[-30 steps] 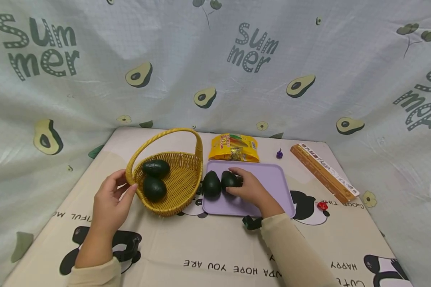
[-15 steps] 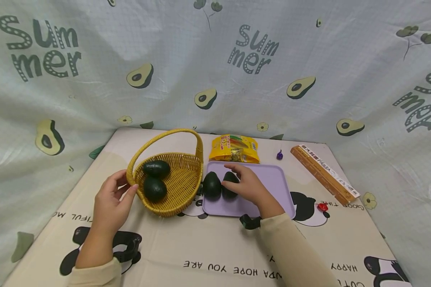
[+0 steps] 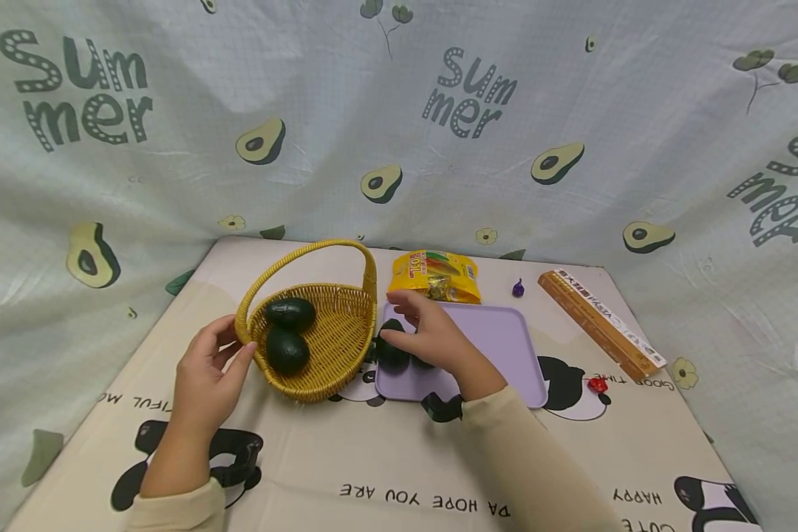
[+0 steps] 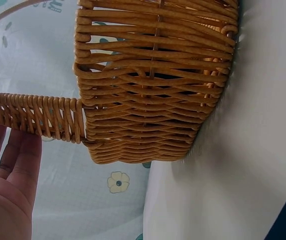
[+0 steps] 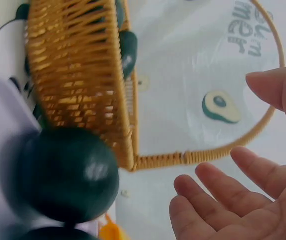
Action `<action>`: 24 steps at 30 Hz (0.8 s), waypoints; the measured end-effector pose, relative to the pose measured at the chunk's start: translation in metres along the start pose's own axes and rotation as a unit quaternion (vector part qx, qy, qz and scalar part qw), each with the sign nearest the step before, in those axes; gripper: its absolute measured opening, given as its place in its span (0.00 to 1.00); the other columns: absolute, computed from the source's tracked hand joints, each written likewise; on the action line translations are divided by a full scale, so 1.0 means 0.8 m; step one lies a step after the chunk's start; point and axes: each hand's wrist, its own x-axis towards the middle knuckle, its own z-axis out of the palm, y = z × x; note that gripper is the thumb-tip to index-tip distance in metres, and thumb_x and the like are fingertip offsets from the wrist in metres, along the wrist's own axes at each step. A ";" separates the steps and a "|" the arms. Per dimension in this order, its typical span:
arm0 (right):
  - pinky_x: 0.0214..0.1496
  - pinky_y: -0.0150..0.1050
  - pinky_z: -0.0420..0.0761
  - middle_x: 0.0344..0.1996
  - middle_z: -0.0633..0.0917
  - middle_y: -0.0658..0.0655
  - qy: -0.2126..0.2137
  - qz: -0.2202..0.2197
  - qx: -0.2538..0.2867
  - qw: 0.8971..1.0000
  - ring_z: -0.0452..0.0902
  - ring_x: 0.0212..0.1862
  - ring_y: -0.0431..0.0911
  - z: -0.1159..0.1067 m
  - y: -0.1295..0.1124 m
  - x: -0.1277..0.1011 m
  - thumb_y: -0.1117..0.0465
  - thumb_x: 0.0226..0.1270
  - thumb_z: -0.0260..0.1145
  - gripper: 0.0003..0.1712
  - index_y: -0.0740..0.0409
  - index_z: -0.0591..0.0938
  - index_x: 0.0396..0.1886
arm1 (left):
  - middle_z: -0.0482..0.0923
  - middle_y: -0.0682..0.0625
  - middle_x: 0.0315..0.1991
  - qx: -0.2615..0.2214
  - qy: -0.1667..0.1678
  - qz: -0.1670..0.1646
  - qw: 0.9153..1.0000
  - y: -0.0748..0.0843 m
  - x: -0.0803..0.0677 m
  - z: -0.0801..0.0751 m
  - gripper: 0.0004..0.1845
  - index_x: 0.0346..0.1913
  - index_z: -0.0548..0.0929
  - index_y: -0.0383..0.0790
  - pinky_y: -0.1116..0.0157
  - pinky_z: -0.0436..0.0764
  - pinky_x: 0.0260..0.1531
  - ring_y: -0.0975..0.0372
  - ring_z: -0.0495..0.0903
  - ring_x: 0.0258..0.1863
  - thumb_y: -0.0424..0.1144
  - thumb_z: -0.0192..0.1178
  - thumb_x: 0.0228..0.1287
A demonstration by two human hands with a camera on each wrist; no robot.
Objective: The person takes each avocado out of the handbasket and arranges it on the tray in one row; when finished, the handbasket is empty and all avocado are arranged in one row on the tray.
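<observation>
My left hand (image 3: 206,380) rests open-fingered against the basket (image 3: 335,343) rim by the handle. My right hand (image 3: 432,336) hovers with fingers spread over two avocados (image 5: 65,172) on the tray (image 3: 505,340), gripping nothing. Two more avocados (image 3: 287,332) lie in the basket.

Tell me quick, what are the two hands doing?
Left hand: open, fingers resting on the basket rim.
Right hand: open above the avocados, holding nothing.
</observation>
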 end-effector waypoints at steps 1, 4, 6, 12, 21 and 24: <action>0.78 0.49 0.70 0.69 0.76 0.51 -0.005 -0.004 0.005 1.000 0.73 0.70 0.50 0.002 -0.003 0.002 0.52 0.65 0.74 0.37 0.51 0.72 0.72 | 0.78 0.42 0.55 0.000 0.000 0.000 1.000 0.000 0.000 0.000 0.27 0.66 0.75 0.33 0.86 0.74 0.56 0.79 0.74 0.54 0.23 0.67 0.64; 0.77 0.49 0.72 0.70 0.76 0.50 -0.017 -0.016 0.018 1.000 0.74 0.70 0.52 0.009 -0.011 0.008 0.53 0.65 0.74 0.37 0.48 0.72 0.72 | 0.78 0.42 0.55 0.002 0.001 -0.001 1.000 0.000 -0.001 0.000 0.27 0.66 0.75 0.33 0.86 0.74 0.56 0.79 0.74 0.53 0.23 0.67 0.64; 0.76 0.50 0.72 0.69 0.77 0.50 -0.027 -0.022 0.027 0.999 0.74 0.69 0.52 0.013 -0.016 0.012 0.53 0.65 0.75 0.37 0.47 0.72 0.72 | 0.78 0.42 0.55 0.004 0.001 -0.002 1.000 0.000 -0.001 0.000 0.27 0.65 0.75 0.32 0.86 0.74 0.56 0.79 0.74 0.53 0.23 0.67 0.64; 0.77 0.50 0.71 0.67 0.78 0.51 -0.061 -0.026 0.046 0.997 0.75 0.68 0.49 0.028 -0.028 0.024 0.54 0.66 0.74 0.37 0.49 0.72 0.73 | 0.78 0.42 0.55 0.005 0.001 -0.002 1.000 -0.001 -0.001 0.000 0.27 0.66 0.75 0.33 0.85 0.75 0.56 0.79 0.74 0.54 0.23 0.67 0.64; 0.75 0.47 0.75 0.69 0.78 0.54 -0.095 -0.017 0.037 0.995 0.74 0.69 0.49 0.047 -0.036 0.041 0.52 0.66 0.73 0.38 0.53 0.72 0.73 | 0.78 0.43 0.55 -0.004 0.000 -0.001 1.000 0.002 -0.001 -0.001 0.27 0.66 0.75 0.34 0.83 0.76 0.57 0.78 0.74 0.54 0.24 0.67 0.64; 0.74 0.47 0.76 0.69 0.78 0.54 -0.102 -0.012 0.035 0.994 0.75 0.69 0.49 0.052 -0.040 0.046 0.51 0.66 0.74 0.37 0.52 0.73 0.73 | 0.78 0.43 0.56 0.001 -0.001 -0.004 1.000 0.002 -0.001 -0.001 0.27 0.66 0.75 0.33 0.83 0.75 0.57 0.79 0.74 0.54 0.24 0.67 0.65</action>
